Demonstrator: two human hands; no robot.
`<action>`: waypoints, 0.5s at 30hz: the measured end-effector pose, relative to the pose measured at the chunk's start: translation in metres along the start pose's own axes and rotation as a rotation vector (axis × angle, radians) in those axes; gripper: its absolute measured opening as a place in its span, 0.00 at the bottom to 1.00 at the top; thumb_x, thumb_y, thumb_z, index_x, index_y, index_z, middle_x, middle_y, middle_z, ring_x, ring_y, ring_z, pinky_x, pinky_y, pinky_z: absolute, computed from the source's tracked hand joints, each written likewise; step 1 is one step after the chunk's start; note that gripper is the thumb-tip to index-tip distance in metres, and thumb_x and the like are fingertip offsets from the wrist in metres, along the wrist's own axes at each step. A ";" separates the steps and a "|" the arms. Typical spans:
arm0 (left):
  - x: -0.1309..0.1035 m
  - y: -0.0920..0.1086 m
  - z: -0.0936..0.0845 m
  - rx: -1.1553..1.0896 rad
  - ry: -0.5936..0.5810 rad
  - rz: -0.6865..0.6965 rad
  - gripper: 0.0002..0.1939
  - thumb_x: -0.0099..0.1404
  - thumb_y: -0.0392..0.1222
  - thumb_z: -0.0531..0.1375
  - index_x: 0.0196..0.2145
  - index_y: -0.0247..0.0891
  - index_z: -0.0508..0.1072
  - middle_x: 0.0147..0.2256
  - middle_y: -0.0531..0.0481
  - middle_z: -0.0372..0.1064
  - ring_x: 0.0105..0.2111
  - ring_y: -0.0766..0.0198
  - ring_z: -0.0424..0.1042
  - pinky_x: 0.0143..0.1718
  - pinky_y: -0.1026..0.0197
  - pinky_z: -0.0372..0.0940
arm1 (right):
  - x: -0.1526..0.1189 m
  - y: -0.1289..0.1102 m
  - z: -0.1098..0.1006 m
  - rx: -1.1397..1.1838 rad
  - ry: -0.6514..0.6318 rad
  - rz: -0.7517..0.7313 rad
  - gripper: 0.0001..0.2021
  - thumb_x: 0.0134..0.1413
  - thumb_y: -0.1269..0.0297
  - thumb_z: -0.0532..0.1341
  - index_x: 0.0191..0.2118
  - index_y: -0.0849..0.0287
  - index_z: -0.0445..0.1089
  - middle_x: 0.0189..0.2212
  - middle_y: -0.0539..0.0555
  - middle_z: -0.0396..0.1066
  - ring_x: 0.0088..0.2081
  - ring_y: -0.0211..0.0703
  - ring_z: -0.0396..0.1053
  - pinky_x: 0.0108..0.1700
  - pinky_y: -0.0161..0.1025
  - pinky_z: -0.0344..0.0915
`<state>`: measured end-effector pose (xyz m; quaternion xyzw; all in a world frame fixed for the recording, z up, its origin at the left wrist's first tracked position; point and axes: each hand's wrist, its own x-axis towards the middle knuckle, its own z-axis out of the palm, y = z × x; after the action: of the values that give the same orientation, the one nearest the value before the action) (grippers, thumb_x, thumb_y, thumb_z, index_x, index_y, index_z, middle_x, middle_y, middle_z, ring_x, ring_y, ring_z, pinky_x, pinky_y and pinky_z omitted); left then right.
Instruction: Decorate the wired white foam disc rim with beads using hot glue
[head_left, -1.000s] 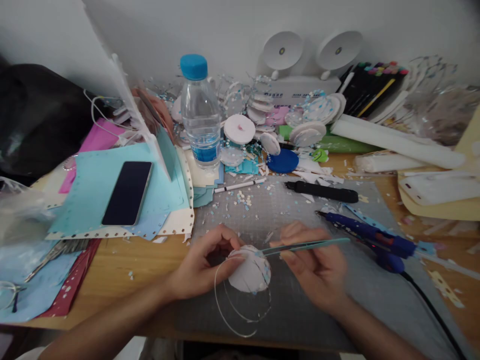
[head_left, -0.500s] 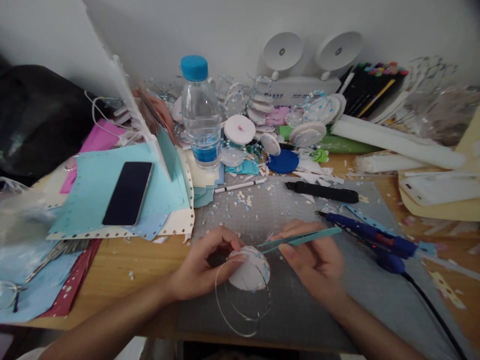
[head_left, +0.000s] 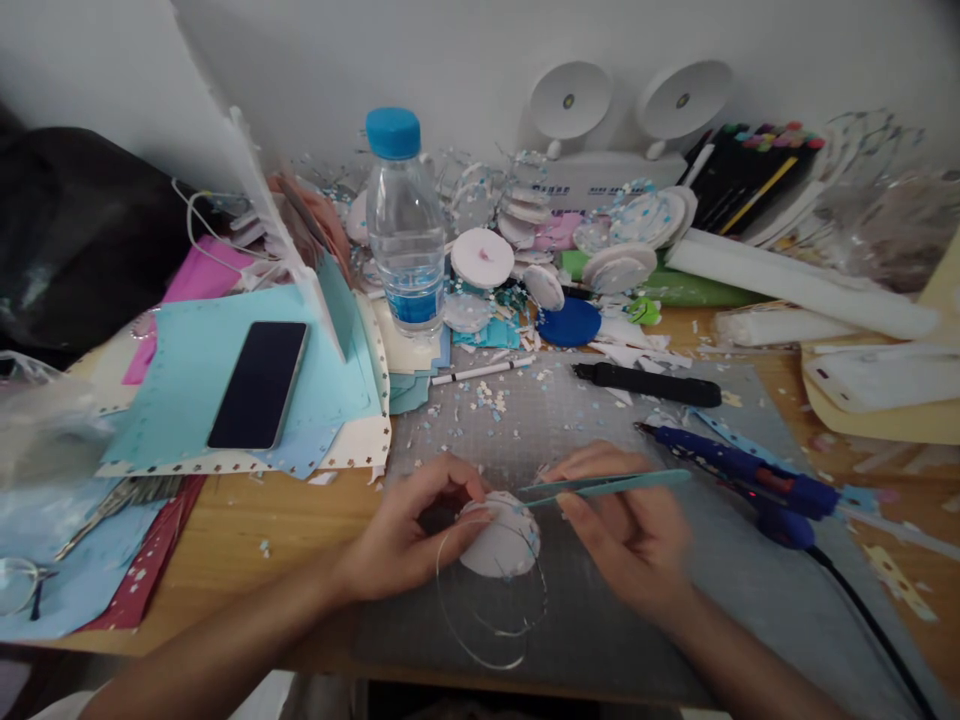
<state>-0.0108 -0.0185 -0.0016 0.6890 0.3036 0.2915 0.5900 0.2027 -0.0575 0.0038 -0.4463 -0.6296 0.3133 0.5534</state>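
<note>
The left hand (head_left: 409, 535) has its grip clamped on a white disc (head_left: 491, 548), thumb on the near face and fingers at the far edge. The right hand (head_left: 626, 535), just right of the disc, has its grip closed around teal tweezers (head_left: 667, 478), whose tips point at the disc's upper right rim; whether they touch it cannot be told. Small blue specks dot that side of the disc, and a thin wire (head_left: 491, 666) loops below it. The disc is held over the near part of a gray mat (head_left: 600, 620) on a wooden counter (head_left: 247, 560).

Beyond the disc, tiny paper cutouts (head_left: 491, 400) are scattered on the mat, with a striped stick (head_left: 480, 371) lying behind them. A black tool (head_left: 652, 385) lies beyond the disc to the right, and a blue glue gun (head_left: 735, 465) lies farther right of it, past the right hand. Well beyond the disc are a clear bottle (head_left: 405, 220) with a blue cap, a flat blue disc (head_left: 568, 324) and a cluster of decorated white rounds (head_left: 482, 257). Well left of the disc, a phone (head_left: 259, 385) rests on a turquoise sheet (head_left: 184, 370).
</note>
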 end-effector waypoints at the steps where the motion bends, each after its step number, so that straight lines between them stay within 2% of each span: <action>1: 0.000 0.000 0.000 -0.001 0.001 0.002 0.04 0.65 0.36 0.57 0.38 0.37 0.64 0.36 0.48 0.68 0.35 0.65 0.69 0.33 0.65 0.66 | 0.000 0.000 0.000 -0.004 0.000 0.000 0.12 0.53 0.75 0.59 0.41 0.51 0.67 0.33 0.51 0.70 0.36 0.45 0.69 0.36 0.45 0.67; 7: -0.002 -0.001 -0.001 -0.036 -0.010 -0.018 0.04 0.65 0.36 0.57 0.39 0.37 0.64 0.36 0.48 0.67 0.34 0.67 0.68 0.33 0.65 0.66 | 0.000 -0.001 0.002 -0.005 0.024 0.000 0.12 0.54 0.76 0.58 0.41 0.52 0.67 0.33 0.51 0.70 0.36 0.43 0.69 0.38 0.44 0.67; 12: -0.001 -0.002 -0.002 -0.020 -0.003 -0.030 0.04 0.65 0.36 0.57 0.39 0.38 0.65 0.37 0.47 0.67 0.35 0.66 0.68 0.34 0.65 0.66 | 0.002 -0.003 0.002 0.018 0.121 0.001 0.11 0.55 0.74 0.57 0.41 0.52 0.67 0.32 0.52 0.69 0.35 0.43 0.69 0.34 0.42 0.68; 15: 0.000 -0.001 -0.002 -0.004 0.005 -0.029 0.04 0.66 0.37 0.57 0.39 0.38 0.65 0.36 0.48 0.67 0.34 0.66 0.68 0.33 0.65 0.65 | 0.002 -0.002 0.000 -0.017 0.085 -0.035 0.11 0.55 0.73 0.57 0.42 0.51 0.66 0.32 0.51 0.69 0.34 0.44 0.69 0.34 0.44 0.69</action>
<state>-0.0124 -0.0175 -0.0026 0.6827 0.3144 0.2853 0.5947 0.2020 -0.0566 0.0065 -0.4530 -0.6156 0.2791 0.5813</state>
